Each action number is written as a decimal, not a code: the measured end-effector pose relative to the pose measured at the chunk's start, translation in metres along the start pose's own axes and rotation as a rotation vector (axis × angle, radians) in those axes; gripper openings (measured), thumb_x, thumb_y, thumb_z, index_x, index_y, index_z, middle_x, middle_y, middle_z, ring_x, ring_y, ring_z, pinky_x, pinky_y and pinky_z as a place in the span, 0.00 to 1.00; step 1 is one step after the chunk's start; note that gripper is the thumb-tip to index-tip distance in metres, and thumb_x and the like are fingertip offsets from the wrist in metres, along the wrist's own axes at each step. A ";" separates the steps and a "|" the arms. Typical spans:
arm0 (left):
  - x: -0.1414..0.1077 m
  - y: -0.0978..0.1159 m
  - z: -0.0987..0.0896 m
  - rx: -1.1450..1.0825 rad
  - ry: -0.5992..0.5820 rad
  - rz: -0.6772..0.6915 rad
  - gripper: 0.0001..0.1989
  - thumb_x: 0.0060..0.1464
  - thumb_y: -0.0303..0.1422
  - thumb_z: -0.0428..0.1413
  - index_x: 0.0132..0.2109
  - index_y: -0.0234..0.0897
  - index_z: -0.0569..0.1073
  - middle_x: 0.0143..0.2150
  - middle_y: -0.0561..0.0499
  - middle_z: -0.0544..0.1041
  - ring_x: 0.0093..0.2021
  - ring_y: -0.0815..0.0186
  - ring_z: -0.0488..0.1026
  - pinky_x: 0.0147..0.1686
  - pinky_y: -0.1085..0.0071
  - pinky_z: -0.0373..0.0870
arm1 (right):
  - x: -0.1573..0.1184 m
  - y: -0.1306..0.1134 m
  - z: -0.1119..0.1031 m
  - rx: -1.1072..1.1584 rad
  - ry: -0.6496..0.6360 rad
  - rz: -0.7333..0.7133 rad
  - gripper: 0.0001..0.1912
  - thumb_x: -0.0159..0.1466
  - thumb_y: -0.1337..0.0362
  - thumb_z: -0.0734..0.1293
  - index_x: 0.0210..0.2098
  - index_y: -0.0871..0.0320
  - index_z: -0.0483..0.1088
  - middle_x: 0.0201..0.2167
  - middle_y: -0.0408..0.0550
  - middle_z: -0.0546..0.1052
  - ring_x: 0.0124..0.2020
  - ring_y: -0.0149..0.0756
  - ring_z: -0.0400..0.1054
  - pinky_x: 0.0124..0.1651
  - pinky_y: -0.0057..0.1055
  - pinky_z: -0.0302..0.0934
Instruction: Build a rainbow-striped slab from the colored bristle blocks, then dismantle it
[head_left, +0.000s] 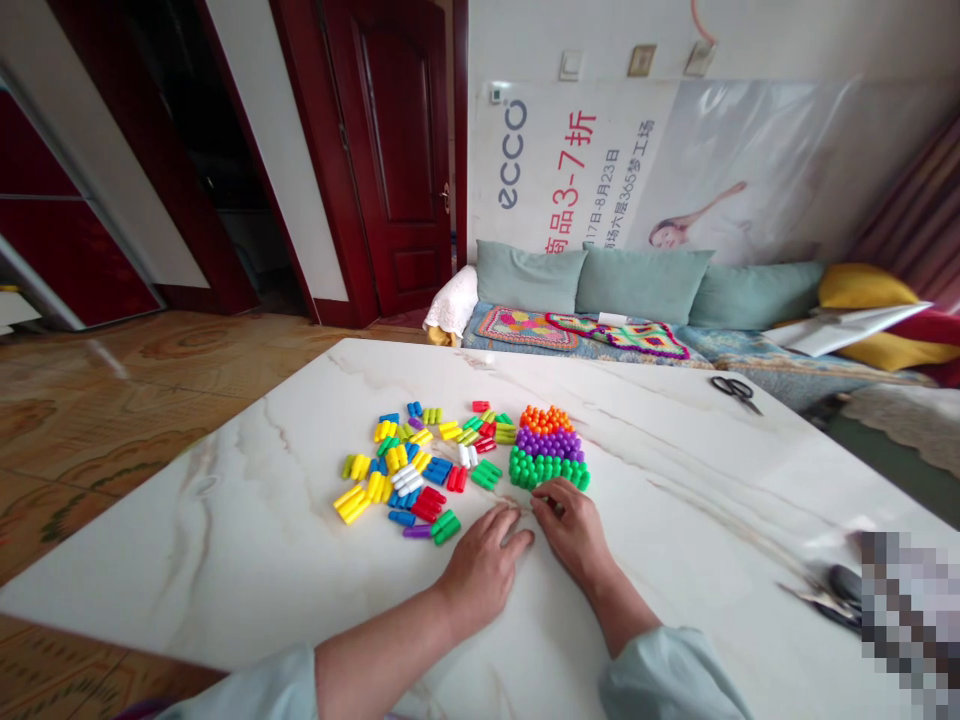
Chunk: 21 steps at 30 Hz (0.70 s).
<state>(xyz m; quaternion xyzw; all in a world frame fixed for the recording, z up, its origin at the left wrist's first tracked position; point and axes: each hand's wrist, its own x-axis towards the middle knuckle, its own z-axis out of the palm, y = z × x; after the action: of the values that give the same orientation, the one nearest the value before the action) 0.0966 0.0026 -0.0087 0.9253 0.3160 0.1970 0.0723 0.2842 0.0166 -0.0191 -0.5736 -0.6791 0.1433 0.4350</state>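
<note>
Orange beads (545,420), purple beads (549,445) and green beads (547,469) lie in bands, grouped together on the white marble-patterned table (285,480). Just below the green band is my right hand (568,523), its fingers curled and pinched together; anything between the fingertips is too small to make out. My left hand (487,560) rests on the tabletop to its left, fingers apart and holding nothing. Left of the beads, small ribbed pieces are scattered, among them yellow ones (351,504), red ones (428,503), green ones (446,526) and blue ones (437,470).
Black-handled scissors (735,390) lie near the far right edge, and another dark-handled pair (832,598) is at the right. Behind the table stands a sofa with green cushions (645,283). A blurred patch covers the lower right corner.
</note>
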 end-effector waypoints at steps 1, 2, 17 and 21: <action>0.002 -0.002 -0.005 0.006 -0.018 0.011 0.19 0.53 0.23 0.49 0.52 0.39 0.69 0.57 0.43 0.67 0.60 0.56 0.62 0.58 0.58 0.64 | -0.001 0.001 0.000 -0.004 -0.002 0.002 0.08 0.63 0.64 0.62 0.32 0.56 0.73 0.33 0.47 0.74 0.32 0.34 0.69 0.36 0.28 0.61; 0.004 -0.004 -0.011 0.018 -0.028 0.013 0.17 0.55 0.24 0.49 0.51 0.40 0.69 0.55 0.45 0.69 0.58 0.57 0.64 0.56 0.59 0.65 | -0.001 0.001 0.000 -0.010 -0.006 0.002 0.08 0.63 0.64 0.62 0.31 0.56 0.73 0.31 0.46 0.74 0.31 0.33 0.68 0.35 0.28 0.61; 0.005 -0.050 -0.010 0.159 0.041 -0.087 0.23 0.59 0.38 0.52 0.61 0.40 0.63 0.61 0.42 0.63 0.63 0.53 0.58 0.62 0.52 0.54 | -0.001 -0.004 -0.001 -0.070 -0.045 -0.001 0.08 0.62 0.65 0.62 0.29 0.56 0.73 0.29 0.44 0.74 0.30 0.32 0.67 0.35 0.27 0.60; 0.005 -0.040 -0.016 0.090 0.052 -0.072 0.12 0.59 0.31 0.51 0.50 0.42 0.69 0.49 0.47 0.68 0.51 0.57 0.65 0.52 0.57 0.65 | -0.002 -0.007 -0.002 0.014 -0.055 -0.030 0.09 0.63 0.65 0.62 0.30 0.56 0.73 0.30 0.45 0.73 0.30 0.32 0.66 0.34 0.27 0.60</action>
<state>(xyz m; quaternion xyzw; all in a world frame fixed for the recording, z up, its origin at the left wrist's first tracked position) 0.0717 0.0375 -0.0028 0.9102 0.3593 0.2039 0.0294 0.2807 0.0118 -0.0139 -0.5561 -0.6983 0.1571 0.4224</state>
